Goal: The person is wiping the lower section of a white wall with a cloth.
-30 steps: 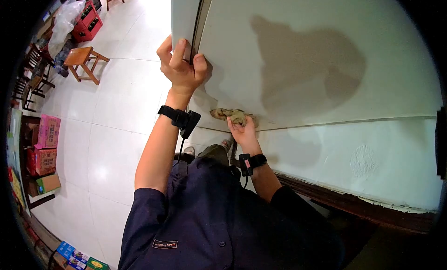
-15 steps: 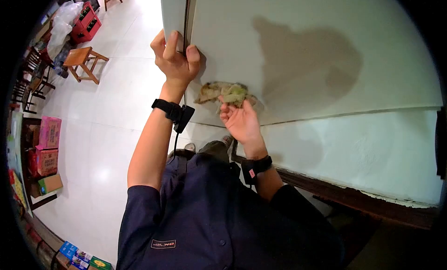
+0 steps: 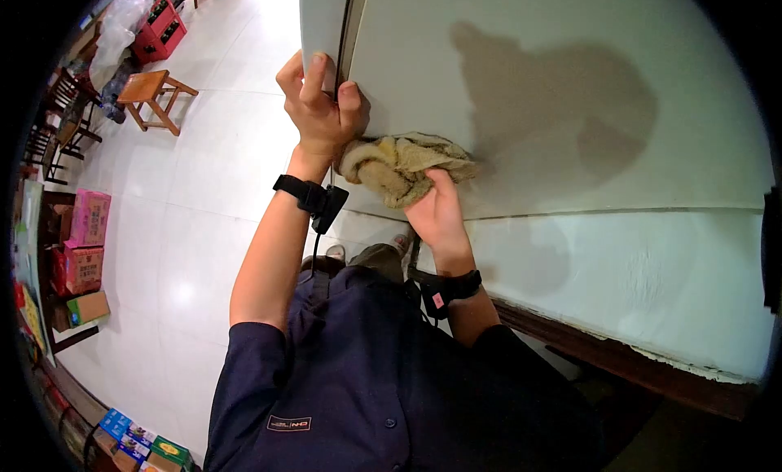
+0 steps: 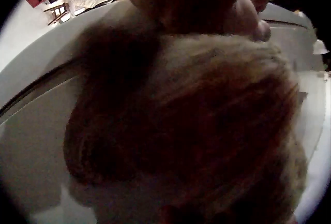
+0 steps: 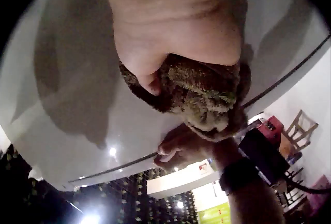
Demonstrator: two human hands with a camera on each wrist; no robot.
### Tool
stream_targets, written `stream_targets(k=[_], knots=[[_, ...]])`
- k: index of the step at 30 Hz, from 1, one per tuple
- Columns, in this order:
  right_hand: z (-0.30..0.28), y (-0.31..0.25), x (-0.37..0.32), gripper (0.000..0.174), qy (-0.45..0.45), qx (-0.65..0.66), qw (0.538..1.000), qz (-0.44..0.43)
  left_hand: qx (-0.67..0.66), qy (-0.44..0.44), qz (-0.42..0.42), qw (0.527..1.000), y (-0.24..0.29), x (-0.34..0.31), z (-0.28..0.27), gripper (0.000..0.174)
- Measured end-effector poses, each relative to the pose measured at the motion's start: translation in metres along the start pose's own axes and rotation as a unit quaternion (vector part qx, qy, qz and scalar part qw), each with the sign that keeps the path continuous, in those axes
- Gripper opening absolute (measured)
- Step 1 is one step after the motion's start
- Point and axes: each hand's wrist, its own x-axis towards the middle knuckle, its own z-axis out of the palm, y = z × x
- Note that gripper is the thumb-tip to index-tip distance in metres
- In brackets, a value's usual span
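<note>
My right hand [image 3: 440, 215] holds a bunched, brownish-green towel [image 3: 395, 172] against a pale, smooth panel [image 3: 554, 122]. The thumb lies over the towel's near edge, and most of the fingers are hidden behind the cloth. In the right wrist view, the crumpled towel [image 5: 204, 97] shows beneath the palm. My left hand [image 3: 319, 118] grips the panel's left edge, fingers bent over the side and thumb on the front by a dark seam. The towel's left end reaches close below that hand. In the left wrist view, the towel [image 4: 227, 53] is dark and blurred.
A wooden stool [image 3: 155, 97] stands on the white tiled floor [image 3: 212, 162]. Red bottle crates [image 3: 159, 32] and chairs are behind it. Pink and red boxes [image 3: 88, 219] are stacked at left. A dark worn ledge [image 3: 619, 350] runs along the panel's bottom.
My right hand and the towel have moved up the panel; the towel now shows larger and more spread, close to the left hand. The left hand keeps its grip on the edge.
</note>
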Motion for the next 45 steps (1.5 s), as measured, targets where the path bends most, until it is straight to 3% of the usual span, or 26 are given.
stream_targets(k=[3,4,5,6,7,8,15,17,21,29,38,41,44,45], knots=[[-0.026,0.012,0.007,0.034,0.062,-0.104,0.992,-0.041,0.019,-0.001,0.015,1.0,-0.002,-0.001,0.0,0.048],[-0.037,0.018,0.007,0.035,0.062,-0.29,0.951,-0.084,0.022,0.005,0.018,1.0,-0.002,-0.002,0.001,0.048],[-0.037,0.022,0.008,0.036,0.058,-0.465,0.875,-0.124,0.026,0.013,0.022,0.999,-0.002,-0.002,0.001,0.048],[-0.037,0.024,0.011,0.036,0.058,-0.467,0.874,-0.121,0.028,0.014,0.02,0.999,-0.003,-0.002,0.001,0.048],[-0.036,0.027,0.015,0.035,0.052,-0.278,0.956,-0.073,0.032,0.021,0.027,0.999,-0.004,-0.002,0.002,0.047],[-0.033,0.03,0.018,0.034,0.045,-0.076,0.996,-0.021,0.035,0.027,0.035,0.998,-0.005,-0.002,0.002,0.047],[-0.049,0.052,0.033,0.033,0.088,-0.023,0.99,0.103,0.021,0.032,0.041,0.998,-0.006,-0.001,0.001,0.049],[-0.058,0.057,0.04,0.033,0.179,0.005,0.967,0.178,0.021,0.031,0.036,0.999,-0.004,-0.002,0.001,0.049],[-0.062,0.059,0.045,0.032,0.212,-0.002,0.958,0.194,0.017,0.033,0.033,0.999,-0.006,-0.001,-0.001,0.048],[-0.034,0.036,0.026,0.034,0.115,-0.011,0.984,0.134,0.015,0.033,0.031,0.999,-0.005,-0.001,-0.001,0.048],[0.002,0.002,0.0,0.032,0.086,-0.125,0.988,-0.023,-0.002,0.02,0.017,1.0,-0.002,-0.002,0.0,0.049],[0.006,-0.003,0.0,0.032,0.093,-0.161,0.982,-0.029,-0.013,-0.025,0.002,1.0,0.0,-0.004,-0.005,0.049],[-0.004,0.008,0.01,0.031,0.119,-0.233,0.961,-0.084,-0.015,-0.025,0.011,1.0,-0.001,-0.003,-0.004,0.05],[-0.009,0.012,0.015,0.031,0.117,-0.234,0.961,-0.085,0.009,0.024,0.025,0.999,-0.003,-0.001,0.0,0.048]])
